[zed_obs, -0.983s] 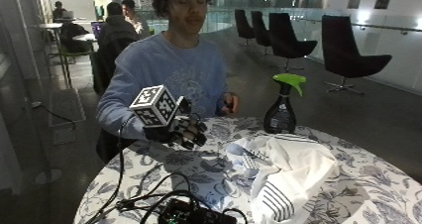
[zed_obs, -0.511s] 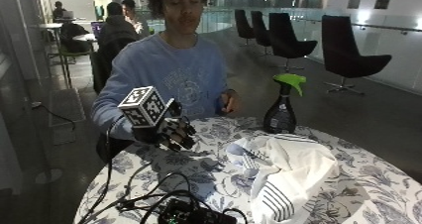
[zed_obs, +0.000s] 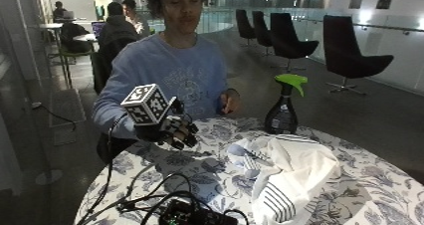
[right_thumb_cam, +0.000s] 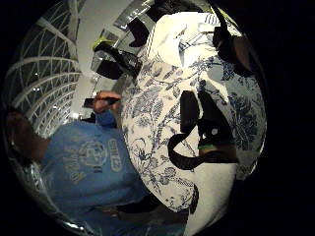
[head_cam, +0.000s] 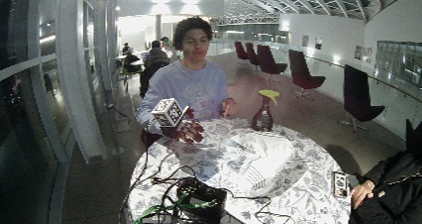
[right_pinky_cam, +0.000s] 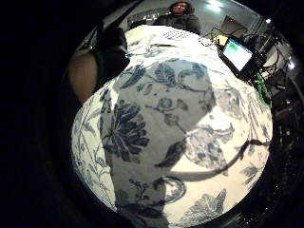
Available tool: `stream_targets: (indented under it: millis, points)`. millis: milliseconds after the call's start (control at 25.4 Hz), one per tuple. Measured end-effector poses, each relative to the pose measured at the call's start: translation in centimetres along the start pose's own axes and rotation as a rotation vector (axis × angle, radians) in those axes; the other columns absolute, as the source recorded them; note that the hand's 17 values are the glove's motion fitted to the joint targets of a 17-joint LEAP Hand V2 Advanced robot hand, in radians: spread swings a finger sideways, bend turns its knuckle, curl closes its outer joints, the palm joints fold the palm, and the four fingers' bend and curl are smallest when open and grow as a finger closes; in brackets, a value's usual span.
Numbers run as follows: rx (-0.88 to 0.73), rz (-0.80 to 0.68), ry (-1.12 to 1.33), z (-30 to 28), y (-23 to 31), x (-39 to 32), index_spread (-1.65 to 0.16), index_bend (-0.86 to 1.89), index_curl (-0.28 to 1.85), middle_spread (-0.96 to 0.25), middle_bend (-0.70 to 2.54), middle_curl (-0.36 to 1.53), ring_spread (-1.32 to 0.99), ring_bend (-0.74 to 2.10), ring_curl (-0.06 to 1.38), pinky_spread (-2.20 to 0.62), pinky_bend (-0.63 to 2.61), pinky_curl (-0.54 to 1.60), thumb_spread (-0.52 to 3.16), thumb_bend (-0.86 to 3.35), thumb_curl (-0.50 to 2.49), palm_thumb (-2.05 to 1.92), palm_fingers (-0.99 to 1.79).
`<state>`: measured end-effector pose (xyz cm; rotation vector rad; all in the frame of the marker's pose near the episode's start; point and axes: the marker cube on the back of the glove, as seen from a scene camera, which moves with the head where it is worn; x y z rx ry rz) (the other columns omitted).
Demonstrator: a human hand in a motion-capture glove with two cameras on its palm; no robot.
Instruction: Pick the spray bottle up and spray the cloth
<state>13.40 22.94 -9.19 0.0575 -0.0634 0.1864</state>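
Round table (zed_obs: pixel 199 185) under a white covering printed with blue flowers and leaves. A person in a light blue sweatshirt (zed_obs: pixel 179 75) sits at its far side; the sweatshirt has a round pale crest with lettering, too blurred to read.

Gloved right hand (zed_obs: pixel 169 132) held up over the table edge near the person, clear of the surface, fingers hanging loosely curled and holding nothing. It is well apart from the bottle and the cloth.

Bare left hand (zed_obs: pixel 230 101) raised at chest height, fingers lightly bent; in the thumb-side palm view it seems to hold something small and dark, but I cannot tell what.

Spray bottle (zed_obs: pixel 283 108): dark body, bright green trigger head, standing upright on the table towards the far edge, off to the person's left. There is a label on the body, not legible from here. Nobody touching it.

Cloth (zed_obs: pixel 291 170): white, crumpled in a heap in the middle of the table, dark stripes along one end, lying just in front of the bottle.

Near edge of the table: a black device (head_cam: pixel 198 199) with a tangle of cables (zed_obs: pixel 152 185); the little-finger-side palm view shows a small lit green screen (right_pinky_cam: pixel 237 53) on it, writing unreadable
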Motion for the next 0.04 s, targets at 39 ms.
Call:
stream_targets:
  millis: [39]
  points:
    - [0.000, 0.000, 0.000, 0.00, -0.01, -0.04, -0.28, 0.14, 0.34, -0.05, 0.42, 0.42, -0.03, 0.42, 0.36, 0.19, 0.13, 0.21, 1.24, -0.01, 0.41, 0.79, 0.84]
